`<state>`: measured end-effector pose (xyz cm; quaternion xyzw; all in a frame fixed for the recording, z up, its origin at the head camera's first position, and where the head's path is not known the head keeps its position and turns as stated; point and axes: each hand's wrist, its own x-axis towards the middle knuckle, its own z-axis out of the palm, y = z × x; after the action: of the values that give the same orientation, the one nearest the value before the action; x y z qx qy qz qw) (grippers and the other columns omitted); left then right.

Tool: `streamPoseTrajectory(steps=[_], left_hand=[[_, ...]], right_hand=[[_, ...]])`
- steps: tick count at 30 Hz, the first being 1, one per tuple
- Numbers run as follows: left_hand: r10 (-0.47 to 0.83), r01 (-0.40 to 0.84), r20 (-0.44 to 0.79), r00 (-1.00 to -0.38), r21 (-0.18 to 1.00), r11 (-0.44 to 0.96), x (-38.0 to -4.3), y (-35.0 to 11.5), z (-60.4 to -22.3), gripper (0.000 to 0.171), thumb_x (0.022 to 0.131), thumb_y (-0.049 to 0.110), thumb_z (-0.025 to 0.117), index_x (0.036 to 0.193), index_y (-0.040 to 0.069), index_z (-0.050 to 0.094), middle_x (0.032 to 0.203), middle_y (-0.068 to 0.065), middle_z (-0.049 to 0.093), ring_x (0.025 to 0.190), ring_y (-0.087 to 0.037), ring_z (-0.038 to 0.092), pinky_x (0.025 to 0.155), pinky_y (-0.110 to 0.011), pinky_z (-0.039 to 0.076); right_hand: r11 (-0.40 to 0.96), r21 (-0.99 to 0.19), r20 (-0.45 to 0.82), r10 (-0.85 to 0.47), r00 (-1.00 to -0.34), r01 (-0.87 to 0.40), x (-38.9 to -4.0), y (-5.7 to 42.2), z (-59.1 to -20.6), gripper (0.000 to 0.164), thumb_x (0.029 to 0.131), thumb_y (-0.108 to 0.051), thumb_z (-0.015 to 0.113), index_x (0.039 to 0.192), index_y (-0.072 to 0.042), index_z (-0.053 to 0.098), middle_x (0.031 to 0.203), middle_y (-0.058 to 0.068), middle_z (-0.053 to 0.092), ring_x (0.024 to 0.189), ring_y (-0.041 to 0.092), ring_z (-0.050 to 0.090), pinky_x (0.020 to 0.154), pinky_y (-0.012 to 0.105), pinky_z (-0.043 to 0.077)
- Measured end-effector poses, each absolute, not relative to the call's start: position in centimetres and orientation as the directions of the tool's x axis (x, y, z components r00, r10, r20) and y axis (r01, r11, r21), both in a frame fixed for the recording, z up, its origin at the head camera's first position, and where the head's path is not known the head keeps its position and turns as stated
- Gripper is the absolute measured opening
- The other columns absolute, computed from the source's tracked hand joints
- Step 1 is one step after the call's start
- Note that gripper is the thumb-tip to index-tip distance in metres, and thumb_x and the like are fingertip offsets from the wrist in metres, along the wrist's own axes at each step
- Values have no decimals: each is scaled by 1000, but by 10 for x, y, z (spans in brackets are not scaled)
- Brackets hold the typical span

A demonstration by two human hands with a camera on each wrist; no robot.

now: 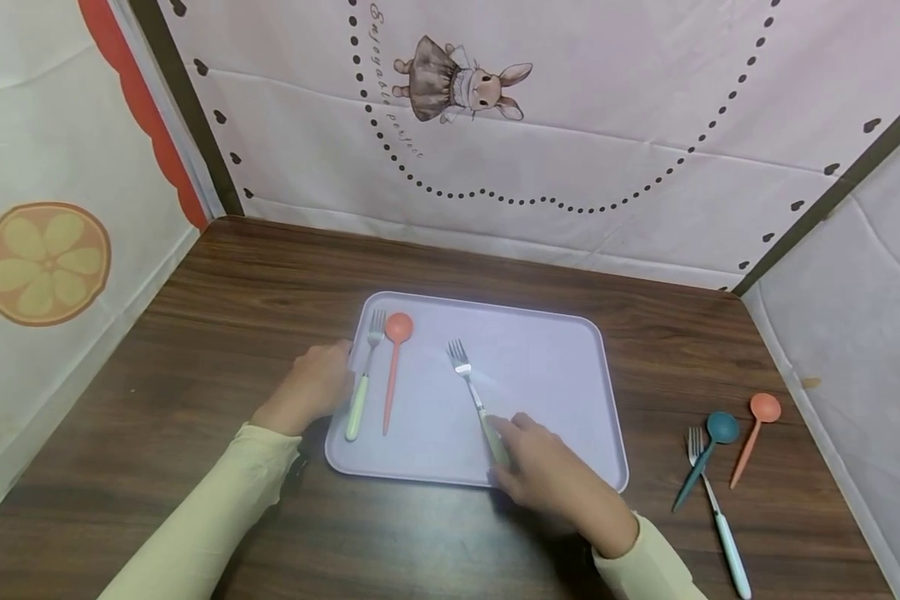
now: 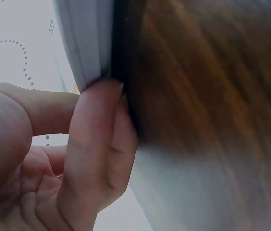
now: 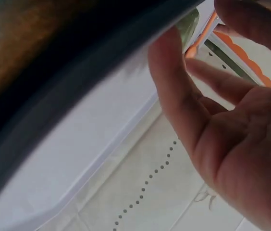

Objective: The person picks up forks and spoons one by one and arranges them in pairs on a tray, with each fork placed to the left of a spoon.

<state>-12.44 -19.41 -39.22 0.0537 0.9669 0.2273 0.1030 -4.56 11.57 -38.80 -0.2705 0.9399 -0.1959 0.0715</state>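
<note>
In the head view, a pale lilac tray (image 1: 547,375) lies on the table. My left hand (image 1: 317,383) grips its left edge; the left wrist view shows fingers (image 2: 94,130) pinching the tray wall (image 2: 85,38). Near the tray's left side lie a green-handled fork (image 1: 358,400) and an orange spoon (image 1: 392,375), side by side. Another green-handled fork (image 1: 480,408) slants across the middle. My right hand (image 1: 543,467) is at its handle, fingers loosely bent and spread. The right wrist view has a fingertip against the green handle (image 3: 189,25), with gaps between the fingers.
On the table (image 1: 645,367) to the tray's right, a teal spoon (image 1: 722,427) lies across a fork with a pale blue handle (image 1: 731,550). An orange spoon (image 1: 765,408) is beside them. Printed cloth walls (image 1: 607,125) stand behind the table and along both sides.
</note>
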Motion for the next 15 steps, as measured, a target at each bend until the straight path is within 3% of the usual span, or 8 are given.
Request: streamPoseTrajectory(steps=[7, 10, 15], left_hand=[[154, 65, -163, -974, 451, 890, -124, -194, -392, 28, 94, 2, 50, 118, -12, 55, 87, -20, 58, 74, -33, 57, 67, -51, 53], [155, 66, -164, -974, 450, 891, -124, -194, -392, 28, 94, 2, 51, 118, -12, 55, 87, -19, 58, 74, -33, 57, 67, -51, 53], [161, 79, -147, -976, 449, 890, -123, -194, -393, 27, 94, 1, 52, 117, -12, 56, 86, -20, 59, 73, -33, 57, 66, -51, 53]], right_hand=[[691, -433, 39, -627, -778, -579, -42, 117, -390, 43, 86, 1, 68, 128, 3, 62, 86, 1, 52, 70, 13, 45, 61, 27, 44], [690, -422, 51, -629, -776, -588, -44, 111, -392, 34, 86, -2, 70, 119, 1, 64, 80, -1, 48, 68, 13, 43, 59, 26, 42], [704, -402, 62, -617, -784, -586, -47, 103, -395, 34, 87, -7, 74, 117, 3, 65, 78, -2, 45, 66, 13, 42, 57, 26, 41]])
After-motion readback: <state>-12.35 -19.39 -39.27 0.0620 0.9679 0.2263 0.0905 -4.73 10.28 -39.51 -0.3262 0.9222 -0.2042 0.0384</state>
